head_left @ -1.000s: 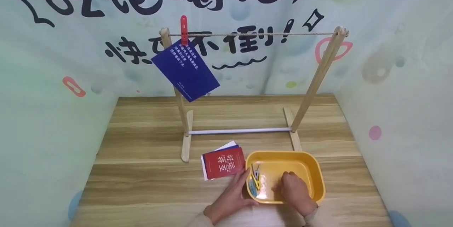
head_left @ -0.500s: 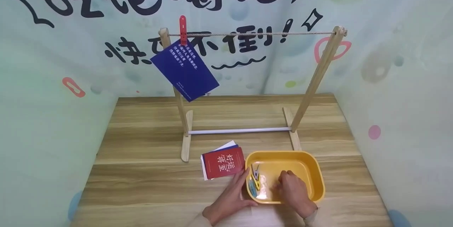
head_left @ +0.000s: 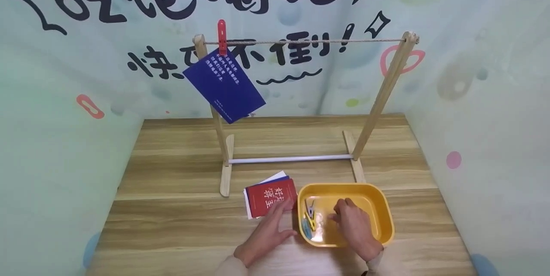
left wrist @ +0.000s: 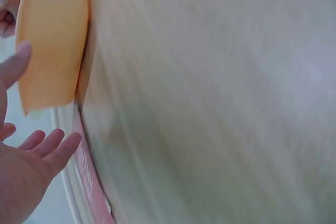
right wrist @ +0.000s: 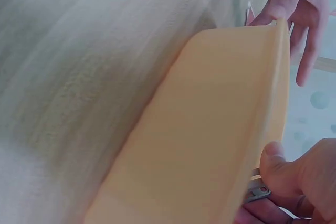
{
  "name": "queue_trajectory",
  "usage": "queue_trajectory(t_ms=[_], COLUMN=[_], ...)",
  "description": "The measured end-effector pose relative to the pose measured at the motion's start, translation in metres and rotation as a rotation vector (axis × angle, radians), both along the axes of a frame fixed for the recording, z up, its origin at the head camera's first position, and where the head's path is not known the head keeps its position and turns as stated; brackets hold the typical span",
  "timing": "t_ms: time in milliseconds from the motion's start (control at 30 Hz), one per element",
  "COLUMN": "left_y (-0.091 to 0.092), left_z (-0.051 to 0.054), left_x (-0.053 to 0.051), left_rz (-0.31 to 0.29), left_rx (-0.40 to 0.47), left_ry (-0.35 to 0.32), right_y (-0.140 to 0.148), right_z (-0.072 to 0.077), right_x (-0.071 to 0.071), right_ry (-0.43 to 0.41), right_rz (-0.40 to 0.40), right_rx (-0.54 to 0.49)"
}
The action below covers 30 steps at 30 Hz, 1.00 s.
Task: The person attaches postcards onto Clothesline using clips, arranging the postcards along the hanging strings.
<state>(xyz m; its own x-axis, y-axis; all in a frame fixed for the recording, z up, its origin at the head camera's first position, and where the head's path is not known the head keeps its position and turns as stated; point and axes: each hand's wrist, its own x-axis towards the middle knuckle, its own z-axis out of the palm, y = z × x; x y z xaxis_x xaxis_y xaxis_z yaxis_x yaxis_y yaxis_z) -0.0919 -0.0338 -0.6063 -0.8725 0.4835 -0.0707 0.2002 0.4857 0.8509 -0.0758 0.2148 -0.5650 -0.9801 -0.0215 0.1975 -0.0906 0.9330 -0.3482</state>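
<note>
Left hand (head_left: 263,235): fingers extended and spread, thumb set well apart from them. The fingertips lie over the near right corner of the red card (head_left: 260,202); contact cannot be told. The thumb tip is just beside the left wall of the yellow tray (head_left: 343,186).

Right hand (head_left: 354,226): fingers curled, inside the tray. Thumb and fingers pinch a greyish clip (right wrist: 257,188), partly hidden by the hand.

The tray stands toward the near right part of the bench (head_left: 172,224). A grey clip (head_left: 310,209), a yellow clip (head_left: 311,223) and a teal clip (head_left: 306,228) lie along its left wall. The red card tops a stack just left of the tray.

Change from the preceding frame: the left hand has released the tray's left wall and shifted left over the red card. The right hand has moved slightly toward the tray's far wall. The blue card (head_left: 225,87) hangs as before, tilted, from the red clip (head_left: 221,37).

Room: bench surface extends from the tray's right wall to the right bench edge, and from the stack to the left bench edge. The line (head_left: 335,41) runs on from the red clip to the right post (head_left: 382,95)
</note>
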Motion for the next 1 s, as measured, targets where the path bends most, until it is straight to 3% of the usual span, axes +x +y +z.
queue_trajectory(t_ms=[167,467,600,900,1000], left_y=[-0.015,-0.040,-0.047,-0.053,-0.054], left_z=[0.004,0.011,0.014,0.022,0.020], left_x=[-0.011,-0.029,-0.038,-0.055,-0.060], left_rz=[0.037,0.162,0.200,0.240,0.238], left_rx=[-0.044,-0.146,-0.189,-0.269,-0.300], left_ry=[0.048,0.189,0.181,0.066,0.080], right_y=[-0.003,-0.011,-0.015,-0.029,-0.033], right_z=[0.007,0.031,0.042,0.064,0.073], right_x=[-0.004,-0.019,-0.025,-0.038,-0.041], right_ry=[0.102,0.163,0.175,0.271,0.308], right_rz=[0.016,0.090,0.111,0.163,0.176], right_rx=[-0.027,-0.038,-0.035,-0.049,-0.058])
